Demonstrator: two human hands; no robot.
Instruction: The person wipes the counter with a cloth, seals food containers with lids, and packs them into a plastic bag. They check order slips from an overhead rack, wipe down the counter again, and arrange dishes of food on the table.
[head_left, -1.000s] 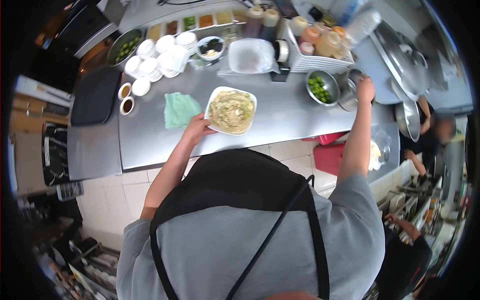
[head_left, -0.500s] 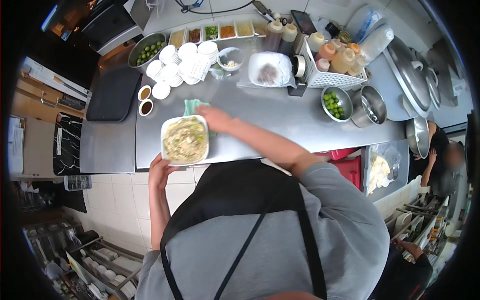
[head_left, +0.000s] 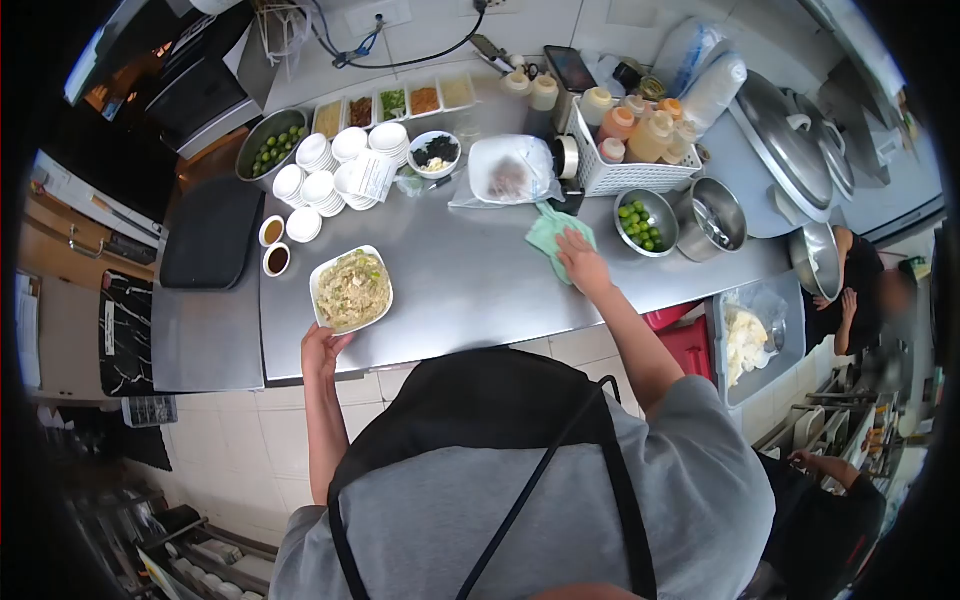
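Observation:
My left hand [head_left: 325, 353] grips the near edge of a white square bowl [head_left: 318, 298], which is filled with fried rice [head_left: 354, 289] with green bits in it. The bowl is over the front part of the steel counter; whether its base rests there I cannot tell. Further right, my right hand [head_left: 584, 264] presses a light green cloth [head_left: 550, 236] against the counter top, fingers over its right side. Part of the cloth is hidden beneath the hand. Just beyond the cloth lies a white container in a plastic bag [head_left: 510, 168].
Two sauce cups [head_left: 277, 260] stand left of the bowl, near a black tray [head_left: 208, 235]. Stacked white cups [head_left: 320, 190] and topping containers [head_left: 425, 100] line the back. Limes in a metal bowl [head_left: 640, 222] and a white bottle basket [head_left: 630, 178] are at right. Co-workers [head_left: 850, 285] stand far right.
My right hand has slid the green cloth right along the counter, away from the bowl. The bowl stays in my left hand near the front edge. The head view has shifted slightly.

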